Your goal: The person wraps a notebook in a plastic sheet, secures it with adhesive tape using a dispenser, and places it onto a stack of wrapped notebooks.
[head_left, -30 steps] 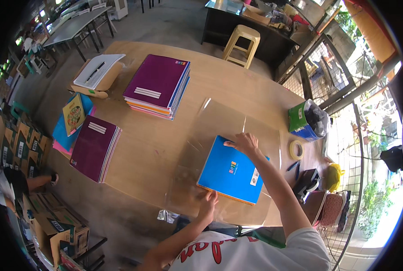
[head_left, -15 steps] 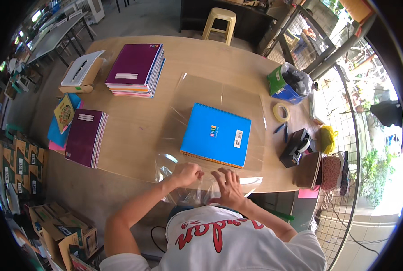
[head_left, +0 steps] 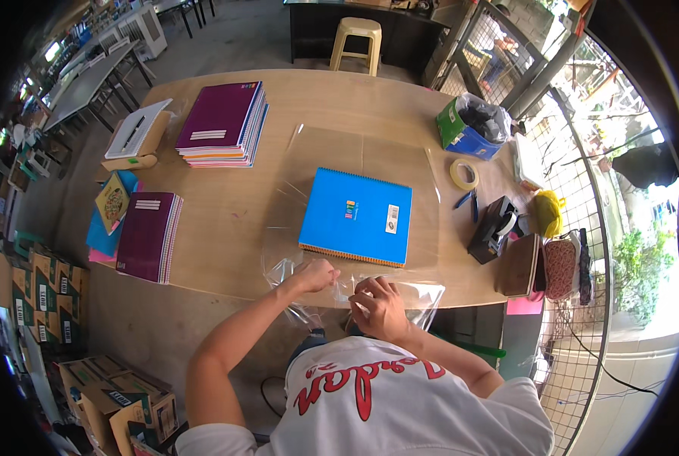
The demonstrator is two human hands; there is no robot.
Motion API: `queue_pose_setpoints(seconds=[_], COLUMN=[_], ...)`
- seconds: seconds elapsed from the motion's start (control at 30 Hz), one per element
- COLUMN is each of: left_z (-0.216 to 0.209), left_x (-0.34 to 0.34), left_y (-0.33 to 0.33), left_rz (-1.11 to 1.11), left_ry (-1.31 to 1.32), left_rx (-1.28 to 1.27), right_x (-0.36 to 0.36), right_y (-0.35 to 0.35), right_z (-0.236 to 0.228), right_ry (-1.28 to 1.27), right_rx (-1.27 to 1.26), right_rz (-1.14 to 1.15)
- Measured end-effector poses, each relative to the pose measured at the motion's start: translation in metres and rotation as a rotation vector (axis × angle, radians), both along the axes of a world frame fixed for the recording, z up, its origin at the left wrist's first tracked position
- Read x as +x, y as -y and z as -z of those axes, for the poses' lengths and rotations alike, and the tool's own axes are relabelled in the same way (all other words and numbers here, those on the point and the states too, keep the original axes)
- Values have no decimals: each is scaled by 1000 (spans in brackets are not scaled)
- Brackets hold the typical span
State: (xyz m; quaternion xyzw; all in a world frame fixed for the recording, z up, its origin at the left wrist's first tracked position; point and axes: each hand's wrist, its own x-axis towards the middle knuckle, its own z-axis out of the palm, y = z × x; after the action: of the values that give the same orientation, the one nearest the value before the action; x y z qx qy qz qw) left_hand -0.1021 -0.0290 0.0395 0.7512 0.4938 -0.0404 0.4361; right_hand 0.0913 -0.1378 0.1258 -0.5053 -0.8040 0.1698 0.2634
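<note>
A blue spiral notebook lies flat on a sheet of clear plastic, its cover facing up and a white label on its right side. The sheet spreads past the notebook on all sides and hangs over the near table edge. At that edge my left hand is closed, its fingertips pinching the plastic. Just right of it my right hand has curled fingers gripping the crumpled edge of the same sheet. Both hands are nearer to me than the notebook and do not touch it.
On the wooden table are purple notebook stacks at left. A tape roll, blue-handled pliers, a black tape dispenser, a bag-lined box and pouches sit at right.
My right hand's fingers, spread before, are now curled in on the plastic edge. My left hand stays closed near the same spot. The whole view has shifted slightly.
</note>
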Motion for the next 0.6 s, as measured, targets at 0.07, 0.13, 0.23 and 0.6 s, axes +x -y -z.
queue_pose_setpoints(seconds=[0.07, 0.13, 0.23, 0.6], left_z=[-19, -84, -99, -2], left_x=[-1, 7, -2, -68], left_y=[9, 34, 71, 105], left_rz=[-66, -28, 68, 237], left_ry=[267, 382, 337, 295], left_rx=[94, 463, 667, 340], right_x=[0, 11, 14, 113], right_y=[-3, -6, -10, 65], right_z=[-1, -5, -20, 43], right_ry=[-28, -138, -167, 608], right_rx=[-1, -91, -146, -593], right_rz=[25, 67, 99, -110])
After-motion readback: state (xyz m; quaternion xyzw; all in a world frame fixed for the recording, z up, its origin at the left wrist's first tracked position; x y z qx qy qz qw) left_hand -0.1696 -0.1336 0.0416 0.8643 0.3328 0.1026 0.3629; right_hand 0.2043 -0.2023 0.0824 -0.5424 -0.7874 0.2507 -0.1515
